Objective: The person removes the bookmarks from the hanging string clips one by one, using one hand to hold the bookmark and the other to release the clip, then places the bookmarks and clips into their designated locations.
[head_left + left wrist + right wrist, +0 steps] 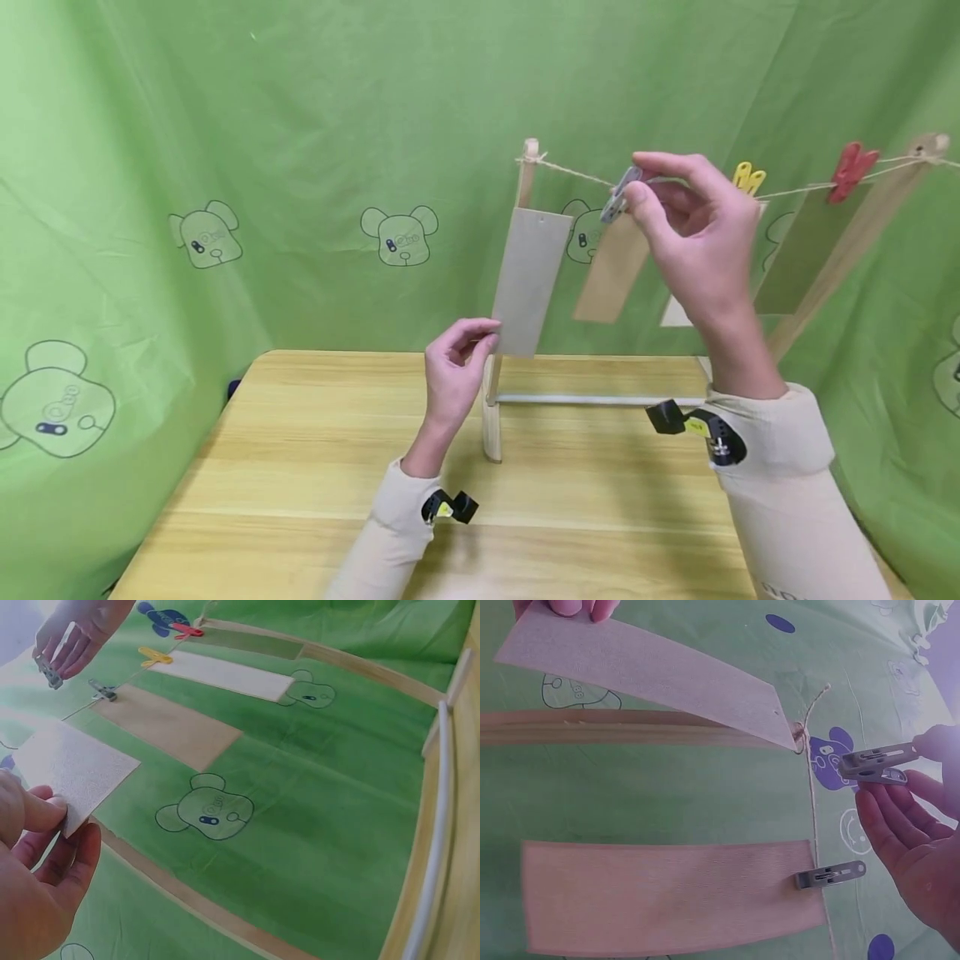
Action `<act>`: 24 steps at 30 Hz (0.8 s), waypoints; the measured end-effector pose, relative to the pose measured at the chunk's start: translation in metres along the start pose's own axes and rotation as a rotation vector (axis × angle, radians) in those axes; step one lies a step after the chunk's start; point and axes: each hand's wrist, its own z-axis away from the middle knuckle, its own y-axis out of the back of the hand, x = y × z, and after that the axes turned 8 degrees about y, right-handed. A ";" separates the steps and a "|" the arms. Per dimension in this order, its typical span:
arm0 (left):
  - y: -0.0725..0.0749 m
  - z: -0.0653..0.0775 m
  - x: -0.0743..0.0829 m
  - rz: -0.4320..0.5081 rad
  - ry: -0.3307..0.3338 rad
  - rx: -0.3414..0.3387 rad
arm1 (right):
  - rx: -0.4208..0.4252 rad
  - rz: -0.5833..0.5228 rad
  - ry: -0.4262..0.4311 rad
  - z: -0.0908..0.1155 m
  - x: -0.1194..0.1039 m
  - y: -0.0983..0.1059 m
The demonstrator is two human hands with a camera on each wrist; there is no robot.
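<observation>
I have the pale card (532,283) pinched near its lower corner in my left hand (455,375), its top end above that grip, near the string (815,802). My right hand (705,233) grasps a grey clip (881,755). I judge this as lining up; next calls for meeting card and string, then clipping.

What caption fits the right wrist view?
Right grip pinches a gray clothespin near the twine; left grip holds a punched card; a second clothespin clips a tan card to the twine.
</observation>
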 end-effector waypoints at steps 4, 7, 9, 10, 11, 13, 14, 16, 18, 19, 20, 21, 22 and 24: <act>0.004 0.005 -0.003 0.003 0.015 0.016 | 0.033 -0.015 0.022 0.011 0.004 -0.001; 0.007 0.007 -0.004 -0.001 0.023 0.028 | 0.056 -0.021 0.015 0.017 0.007 0.000; 0.009 0.009 -0.005 -0.004 0.028 0.029 | 0.066 -0.018 0.005 0.022 0.010 0.001; 0.011 0.009 -0.005 -0.008 0.029 0.029 | 0.073 -0.024 -0.004 0.025 0.011 0.002; 0.012 0.010 -0.005 -0.009 0.031 0.028 | 0.079 -0.028 -0.011 0.027 0.012 0.002; 0.014 0.012 -0.006 -0.010 0.033 0.029 | 0.081 -0.034 -0.029 0.032 0.014 0.003; 0.016 0.013 -0.007 -0.011 0.035 0.033 | 0.076 -0.032 -0.034 0.035 0.016 0.003; 0.018 0.014 -0.008 -0.012 0.036 0.038 | 0.090 -0.069 -0.068 0.039 0.019 0.003; 0.020 0.016 -0.009 -0.012 0.037 0.040 | 0.102 -0.091 -0.092 0.045 0.022 0.004; 0.022 0.016 -0.009 -0.012 0.038 0.041 | 0.105 -0.094 -0.097 0.047 0.023 0.004; 0.023 0.017 -0.010 -0.012 0.039 0.041 | 0.117 -0.104 -0.107 0.050 0.024 0.004; 0.024 0.018 -0.010 -0.012 0.040 0.041 | 0.126 -0.111 -0.113 0.052 0.026 0.004; 0.025 0.019 -0.010 -0.012 0.043 0.041 | 0.126 -0.105 -0.108 0.054 0.027 0.004; 0.027 0.020 -0.011 -0.007 0.049 0.042 | 0.121 -0.086 -0.094 0.058 0.028 0.005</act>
